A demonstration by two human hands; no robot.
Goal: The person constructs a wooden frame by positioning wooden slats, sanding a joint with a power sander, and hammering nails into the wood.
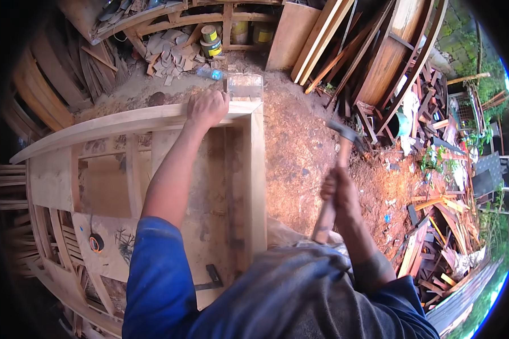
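A pale wooden frame (257, 186) stands in front of me, its far rail and right-hand rail meeting at a corner. My left hand (207, 108) is closed over the far rail, a little left of that corner. To the right of the frame my right hand (340, 195) grips a hammer (343, 151) by its wooden handle, the dark metal head raised above the fist. The hammer is clear of the frame. Just beyond the corner sits a wooden block (245, 86). On the plywood at left lie a round tape measure (96, 243) and loose nails (124, 242).
A dark angled tool (213, 278) lies low inside the frame. Paint cans (211, 43) and wood scraps (169, 53) are at the back. Long boards (393, 56) lean at the far right. Offcuts (435, 243) are heaped on the right over reddish dirt floor (294, 152).
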